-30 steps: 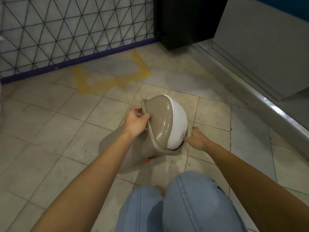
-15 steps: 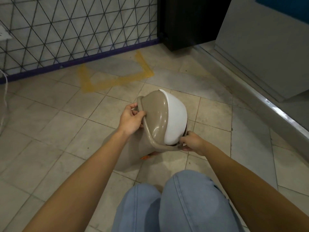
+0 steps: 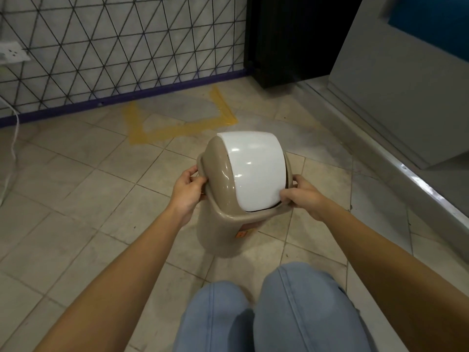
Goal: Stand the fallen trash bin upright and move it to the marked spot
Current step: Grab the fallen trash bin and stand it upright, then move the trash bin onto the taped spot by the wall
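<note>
A beige plastic trash bin [image 3: 218, 232] with a white swing lid [image 3: 256, 171] stands nearly upright on the tiled floor in front of my knees. My left hand [image 3: 189, 191] grips the left rim of its lid frame. My right hand [image 3: 302, 194] grips the right rim. The marked spot [image 3: 177, 120], a square outlined in yellow tape, lies on the floor just beyond the bin, against the wall. The bin's base is hidden behind its body.
A wall with a black triangle pattern and a purple skirting [image 3: 121, 97] runs behind the marked spot. A dark cabinet [image 3: 291, 41] stands at the back right. A grey panel and metal threshold [image 3: 418, 179] run along the right. A white cable [image 3: 12, 151] hangs at far left.
The bin has been turned from lying on its side to nearly upright, its white lid now facing up. Both hands stayed on the rim and rose with it.
</note>
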Tool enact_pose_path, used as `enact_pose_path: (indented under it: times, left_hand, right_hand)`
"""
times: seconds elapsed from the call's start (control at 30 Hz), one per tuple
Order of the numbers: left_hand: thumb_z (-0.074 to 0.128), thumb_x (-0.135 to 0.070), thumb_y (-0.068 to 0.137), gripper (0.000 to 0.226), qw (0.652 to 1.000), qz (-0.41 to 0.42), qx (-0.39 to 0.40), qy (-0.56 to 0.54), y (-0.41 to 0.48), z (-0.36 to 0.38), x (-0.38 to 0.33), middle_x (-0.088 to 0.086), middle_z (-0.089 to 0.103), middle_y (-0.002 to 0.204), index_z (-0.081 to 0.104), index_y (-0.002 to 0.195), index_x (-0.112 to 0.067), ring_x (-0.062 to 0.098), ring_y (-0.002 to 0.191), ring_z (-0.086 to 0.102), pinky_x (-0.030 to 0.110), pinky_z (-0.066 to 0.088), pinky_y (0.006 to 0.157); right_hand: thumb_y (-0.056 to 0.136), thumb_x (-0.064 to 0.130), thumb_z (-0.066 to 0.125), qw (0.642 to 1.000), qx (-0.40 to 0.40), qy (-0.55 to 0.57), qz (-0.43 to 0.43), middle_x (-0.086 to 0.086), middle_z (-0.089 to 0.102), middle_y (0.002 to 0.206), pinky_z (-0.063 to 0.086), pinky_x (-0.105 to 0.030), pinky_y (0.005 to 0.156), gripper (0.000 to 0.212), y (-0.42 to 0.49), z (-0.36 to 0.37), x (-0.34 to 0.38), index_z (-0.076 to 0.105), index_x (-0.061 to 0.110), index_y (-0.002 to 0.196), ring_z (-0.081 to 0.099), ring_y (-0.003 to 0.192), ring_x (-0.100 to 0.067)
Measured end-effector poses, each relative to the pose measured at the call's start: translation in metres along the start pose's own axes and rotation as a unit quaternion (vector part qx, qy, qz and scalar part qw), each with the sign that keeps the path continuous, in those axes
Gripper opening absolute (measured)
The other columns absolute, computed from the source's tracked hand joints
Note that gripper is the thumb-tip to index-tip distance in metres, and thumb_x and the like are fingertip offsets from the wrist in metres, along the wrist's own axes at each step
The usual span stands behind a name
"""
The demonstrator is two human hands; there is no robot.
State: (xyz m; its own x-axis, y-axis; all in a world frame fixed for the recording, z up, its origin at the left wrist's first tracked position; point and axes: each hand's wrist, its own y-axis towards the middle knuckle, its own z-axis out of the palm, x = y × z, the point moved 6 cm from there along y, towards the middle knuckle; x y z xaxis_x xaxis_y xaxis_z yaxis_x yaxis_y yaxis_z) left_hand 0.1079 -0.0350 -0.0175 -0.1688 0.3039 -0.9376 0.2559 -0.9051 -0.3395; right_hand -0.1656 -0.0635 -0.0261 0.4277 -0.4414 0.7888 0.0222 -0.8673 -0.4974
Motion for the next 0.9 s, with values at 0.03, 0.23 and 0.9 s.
enact_pose_path:
  times: [0.03, 0.23, 0.9]
  left_hand:
    - [0.055, -0.012, 0.089, 0.047, 1.0, -0.006, 0.003, -0.006, 0.0, -0.001, 0.003, 0.006, 0.068, 0.088, 0.044, 0.135, -0.015, 0.017, 0.075, 0.066, 0.032, 0.053, 0.067]
    - [0.043, -0.009, 0.094, 0.044, 1.0, -0.021, -0.021, -0.006, -0.002, -0.013, 0.016, -0.001, 0.07, 0.091, 0.044, 0.136, -0.019, 0.01, 0.071, 0.065, 0.023, 0.052, 0.056]
    - [0.044, -0.025, 0.092, 0.042, 0.983, 0.061, -0.132, 0.111, -0.018, -0.042, 0.017, 0.006, 0.053, 0.129, 0.047, 0.133, -0.02, 0.014, 0.108, 0.054, 0.03, 0.043, 0.095]
  right_hand:
    - [0.072, 0.007, 0.062, 1.0, 0.002, -0.007, -0.007, -0.003, 0.06, 0.091, 0.05, -0.027, 0.062, 0.066, -0.002, 0.0, 0.003, 0.037, 0.014, 0.133, 0.06, 0.076, -0.016]
    - [0.074, 0.011, 0.064, 0.997, 0.009, -0.056, -0.051, -0.007, 0.057, 0.104, 0.048, -0.021, 0.056, 0.074, -0.011, 0.014, 0.015, 0.029, 0.015, 0.139, 0.062, 0.08, -0.017]
    - [0.054, 0.041, 0.085, 0.969, 0.049, -0.193, -0.148, -0.004, 0.029, 0.144, 0.035, -0.042, 0.108, 0.117, -0.028, 0.04, 0.017, 0.014, 0.027, 0.146, 0.031, 0.133, -0.022]
